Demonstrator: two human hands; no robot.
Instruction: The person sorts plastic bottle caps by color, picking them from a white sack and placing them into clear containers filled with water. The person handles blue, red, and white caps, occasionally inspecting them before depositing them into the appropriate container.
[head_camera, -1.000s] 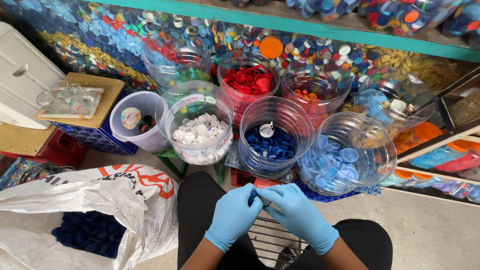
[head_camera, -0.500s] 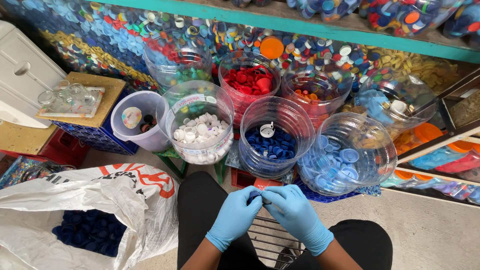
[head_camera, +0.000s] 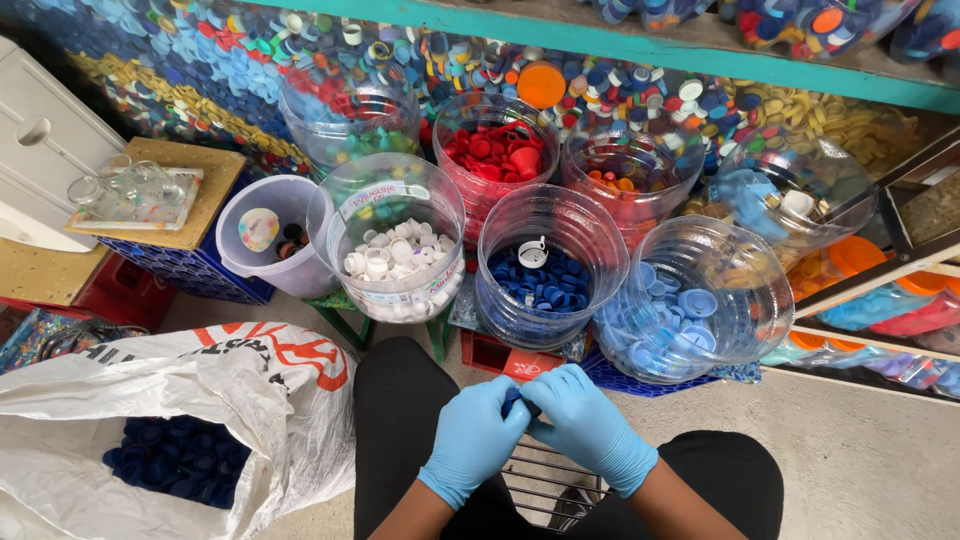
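Above lap, hands (head_camera: 530, 425) pinching dark-blue cap (head_camera: 514, 400)

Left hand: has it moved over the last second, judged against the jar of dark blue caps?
No. The left hand stays pressed against the right hand around a small dark blue cap, just below the jar of dark blue caps as before.

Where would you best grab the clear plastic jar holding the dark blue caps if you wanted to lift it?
Probably by its open rim, from above or from the near side. The clear plastic jar of dark blue caps stands upright with its top cut wide open, and neighbouring jars crowd both sides, so only the near wall is free.
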